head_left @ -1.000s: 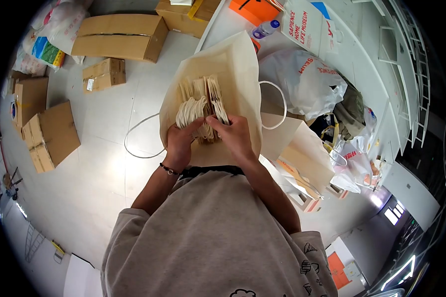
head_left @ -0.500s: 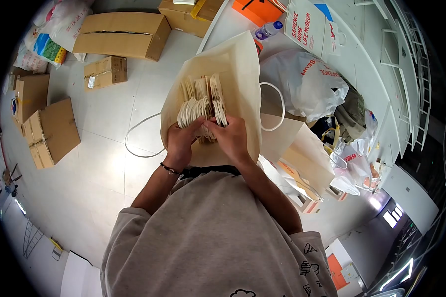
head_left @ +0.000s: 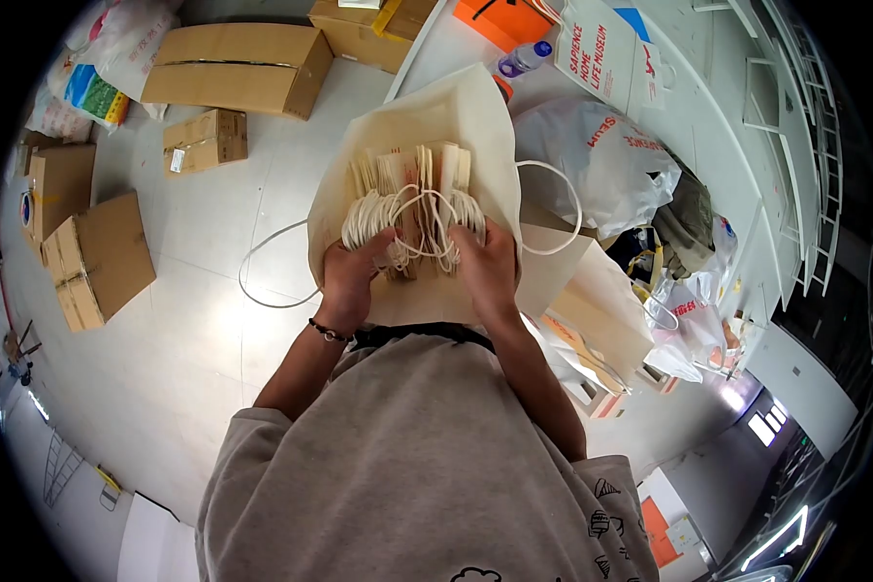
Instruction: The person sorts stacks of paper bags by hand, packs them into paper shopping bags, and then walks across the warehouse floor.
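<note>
A large cream paper bag (head_left: 369,126) stands open in front of my body, its rope handles out at both sides. Inside it are several folded paper bags (head_left: 412,170) packed upright, with white rope handles (head_left: 369,215) looped toward me. My left hand (head_left: 349,281) is closed on the left bunch of handles. On the right, my right hand (head_left: 490,272) grips another bunch, its fingers partly hidden by the loops. A few handle loops cross the gap between the two hands.
Cardboard boxes (head_left: 233,73) lie on the floor at the left. On the right are a plastic bag (head_left: 592,165), a bottle (head_left: 525,59) on a white table (head_left: 708,116), and another open paper bag (head_left: 601,301).
My right hand has moved right, away from my left hand, with a bunch of handles. The packed bags have parted in the middle, and loops now span the gap.
</note>
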Motion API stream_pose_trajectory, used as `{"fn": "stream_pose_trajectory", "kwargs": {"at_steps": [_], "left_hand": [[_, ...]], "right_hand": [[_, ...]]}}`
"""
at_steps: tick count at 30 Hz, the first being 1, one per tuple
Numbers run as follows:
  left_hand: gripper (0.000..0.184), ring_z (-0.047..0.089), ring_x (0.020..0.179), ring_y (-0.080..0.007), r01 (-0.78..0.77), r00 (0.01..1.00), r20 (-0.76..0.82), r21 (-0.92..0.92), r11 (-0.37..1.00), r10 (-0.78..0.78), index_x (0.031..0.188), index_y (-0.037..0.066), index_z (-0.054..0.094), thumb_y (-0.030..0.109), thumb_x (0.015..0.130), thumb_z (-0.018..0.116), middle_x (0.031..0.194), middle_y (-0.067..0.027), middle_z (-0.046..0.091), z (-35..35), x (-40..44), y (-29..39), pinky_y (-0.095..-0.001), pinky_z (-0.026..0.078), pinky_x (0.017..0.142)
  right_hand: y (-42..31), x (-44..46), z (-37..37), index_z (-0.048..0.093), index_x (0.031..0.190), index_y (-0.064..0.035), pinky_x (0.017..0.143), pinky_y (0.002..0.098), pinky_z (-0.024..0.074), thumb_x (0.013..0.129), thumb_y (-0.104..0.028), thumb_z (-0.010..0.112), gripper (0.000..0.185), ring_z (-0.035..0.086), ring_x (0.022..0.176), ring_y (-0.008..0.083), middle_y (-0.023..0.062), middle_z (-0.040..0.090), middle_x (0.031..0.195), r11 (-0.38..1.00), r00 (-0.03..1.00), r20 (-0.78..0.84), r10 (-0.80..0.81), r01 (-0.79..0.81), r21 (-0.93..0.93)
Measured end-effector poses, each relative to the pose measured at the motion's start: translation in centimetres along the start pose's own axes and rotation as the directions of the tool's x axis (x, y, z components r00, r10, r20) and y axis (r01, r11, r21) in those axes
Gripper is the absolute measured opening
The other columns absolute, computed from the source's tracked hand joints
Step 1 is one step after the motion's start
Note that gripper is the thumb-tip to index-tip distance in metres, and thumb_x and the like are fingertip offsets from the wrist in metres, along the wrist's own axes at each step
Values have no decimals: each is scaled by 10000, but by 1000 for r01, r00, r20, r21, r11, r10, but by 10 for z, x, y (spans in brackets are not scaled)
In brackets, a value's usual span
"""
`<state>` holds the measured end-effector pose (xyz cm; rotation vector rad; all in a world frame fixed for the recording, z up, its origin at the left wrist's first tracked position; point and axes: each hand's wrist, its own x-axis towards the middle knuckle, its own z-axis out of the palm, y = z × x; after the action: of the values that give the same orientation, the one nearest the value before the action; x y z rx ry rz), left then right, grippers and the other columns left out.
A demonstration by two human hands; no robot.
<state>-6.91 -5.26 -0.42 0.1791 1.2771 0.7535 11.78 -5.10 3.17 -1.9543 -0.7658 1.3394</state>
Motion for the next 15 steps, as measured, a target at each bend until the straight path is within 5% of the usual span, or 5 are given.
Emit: {"fn": "stream_pose_trajectory", "kwargs": {"at_steps": [8, 10, 15], "left_hand": [[288, 703, 984, -175, 37, 998, -46, -39, 999, -39, 1204, -11, 677, 90, 938, 717, 1096, -74, 737, -1, 1, 1, -311, 566, 864], [294, 704, 984, -176, 23, 998, -55, -48, 999, -25, 1208, -8, 674, 94, 936, 721, 1099, -74, 735, -1, 2, -1, -315, 569, 860], [301, 703, 994, -177, 8, 997, -80, -69, 998, -14, 1208, 1, 672, 108, 933, 728, 1101, -71, 731, -1, 2, -3, -329, 573, 865]], "right_hand": [[13, 3, -12, 712, 968, -16, 576, 288, 441, 939, -195, 583, 222, 527, 592, 87, 13, 651, 750, 995, 996, -56, -65, 70, 75], [3, 1, -16, 714, 969, -23, 625, 289, 463, 940, -192, 570, 224, 566, 646, 96, 14, 660, 764, 991, 997, -1, 75, -75, 113], [10, 2, -14, 716, 966, -31, 659, 289, 469, 935, -190, 565, 222, 573, 673, 98, 14, 665, 772, 989, 999, -27, 34, -29, 143]]}}
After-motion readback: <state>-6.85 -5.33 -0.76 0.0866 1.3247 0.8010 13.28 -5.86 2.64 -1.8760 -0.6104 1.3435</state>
